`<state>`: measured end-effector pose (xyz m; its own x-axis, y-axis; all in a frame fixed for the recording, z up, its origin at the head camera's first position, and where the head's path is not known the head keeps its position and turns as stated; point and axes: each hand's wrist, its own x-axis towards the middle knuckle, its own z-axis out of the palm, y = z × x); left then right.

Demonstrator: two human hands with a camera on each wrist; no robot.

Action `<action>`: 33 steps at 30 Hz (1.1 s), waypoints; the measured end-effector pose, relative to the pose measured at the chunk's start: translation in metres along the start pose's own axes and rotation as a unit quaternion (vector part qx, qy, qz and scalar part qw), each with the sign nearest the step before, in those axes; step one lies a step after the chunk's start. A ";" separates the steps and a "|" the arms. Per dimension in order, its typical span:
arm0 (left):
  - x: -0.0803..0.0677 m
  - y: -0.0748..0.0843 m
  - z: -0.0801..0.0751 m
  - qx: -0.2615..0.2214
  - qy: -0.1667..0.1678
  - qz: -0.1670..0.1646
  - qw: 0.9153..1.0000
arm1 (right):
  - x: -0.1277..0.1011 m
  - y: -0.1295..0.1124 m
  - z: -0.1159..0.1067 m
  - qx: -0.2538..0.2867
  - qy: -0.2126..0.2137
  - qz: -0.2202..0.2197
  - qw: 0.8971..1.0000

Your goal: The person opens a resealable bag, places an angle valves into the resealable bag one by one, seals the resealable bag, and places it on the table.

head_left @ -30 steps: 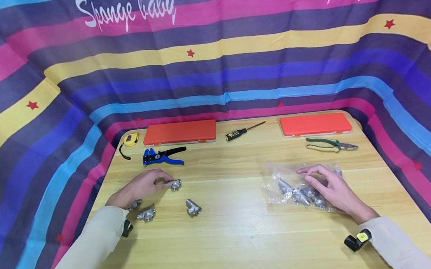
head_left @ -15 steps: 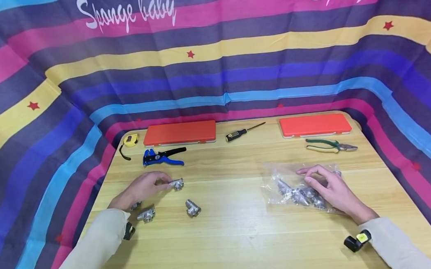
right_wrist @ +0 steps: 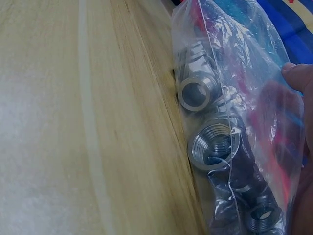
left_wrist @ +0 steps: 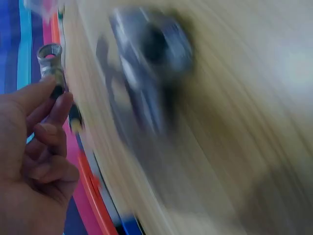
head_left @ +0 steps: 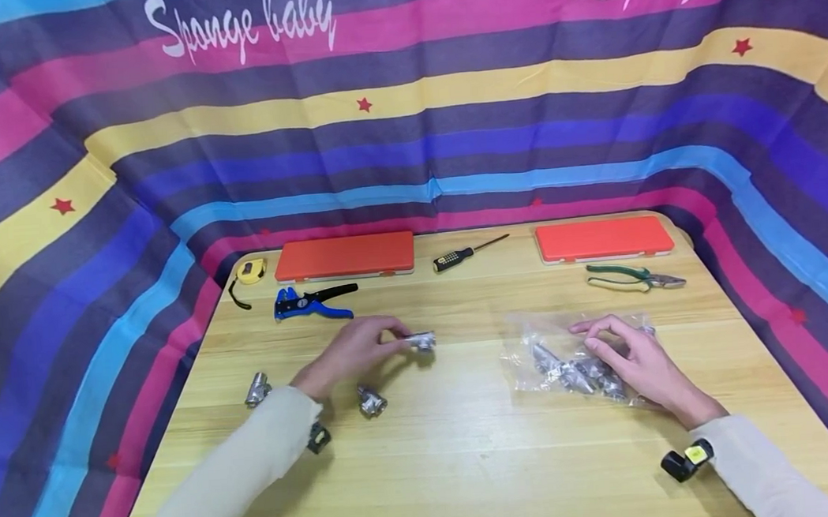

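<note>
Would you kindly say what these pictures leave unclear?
Head view: number of fittings in the bag, overlapping, partly behind the right hand.
Left wrist view: near fitting, details blurred.
Left wrist view: part of the held fitting, hidden by the left hand.
Right wrist view: most of the right hand, beyond the right edge.

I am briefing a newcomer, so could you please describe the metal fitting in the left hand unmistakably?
On the wooden table, find the clear plastic bag, then look left to the person's left hand. The metal tee fitting sticks out from its grip. Unlike the loose fittings on the table and those in the bag, it alone is pinched in that hand.
</note>
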<state>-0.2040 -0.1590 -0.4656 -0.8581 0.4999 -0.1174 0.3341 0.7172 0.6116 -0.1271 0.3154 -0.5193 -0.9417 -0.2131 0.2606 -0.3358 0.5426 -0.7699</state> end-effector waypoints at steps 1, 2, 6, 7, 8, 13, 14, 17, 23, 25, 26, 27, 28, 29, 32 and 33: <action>0.007 0.009 0.007 0.001 -0.005 0.010 1.000 | 0.000 0.000 0.000 0.002 0.000 -0.001 1.000; 0.014 0.017 0.013 0.004 -0.009 0.021 1.000 | 0.000 0.000 0.000 0.003 0.000 -0.002 1.000; 0.039 0.049 0.044 0.036 -0.015 0.077 0.996 | 0.000 0.000 0.000 0.005 -0.001 -0.002 1.000; 0.045 0.056 0.051 0.049 -0.015 0.094 0.994 | -0.001 -0.001 0.000 0.005 -0.001 -0.001 1.000; 0.050 0.063 0.058 0.057 -0.015 0.107 0.992 | -0.001 -0.001 0.000 0.004 -0.001 0.001 1.000; 0.072 0.089 0.091 0.099 -0.002 0.149 0.984 | -0.001 -0.002 0.000 0.002 -0.002 0.003 1.000; 0.075 0.092 0.097 0.104 0.001 0.149 0.983 | -0.001 -0.002 0.001 0.000 -0.002 0.001 1.000; 0.084 0.102 0.110 0.132 0.007 0.153 0.979 | 0.000 -0.001 0.001 -0.002 0.002 -0.003 1.000; 0.093 0.114 0.121 0.113 -0.004 0.181 0.977 | 0.001 0.000 -0.001 0.005 0.004 -0.005 1.000; 0.091 0.112 0.119 0.082 -0.016 0.183 0.980 | 0.002 0.001 -0.001 0.003 0.002 -0.009 1.000; 0.088 0.110 0.116 0.068 -0.023 0.182 0.981 | 0.003 0.001 -0.002 0.000 0.002 -0.010 1.000; 0.086 0.107 0.113 0.056 -0.031 0.181 0.981 | 0.003 0.001 -0.002 -0.003 0.001 -0.011 1.000; 0.083 0.104 0.109 0.045 -0.037 0.178 0.982 | 0.003 0.002 -0.002 -0.003 0.001 -0.014 1.000; 0.079 0.100 0.103 0.037 -0.041 0.174 0.983 | 0.003 0.002 -0.002 -0.002 0.001 -0.014 1.000; 0.065 0.081 0.080 0.025 -0.049 0.151 0.987 | 0.003 0.002 -0.001 -0.006 0.003 -0.017 1.000; 0.059 0.073 0.071 0.023 -0.050 0.140 0.989 | 0.002 0.002 -0.001 -0.008 0.003 -0.018 1.000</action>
<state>-0.2027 -0.0426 -0.4835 -0.6878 0.7254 -0.0261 0.5721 0.5638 0.5957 -0.1301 0.3165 -0.5199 -0.9288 -0.2284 0.2917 -0.3703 0.5469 -0.7509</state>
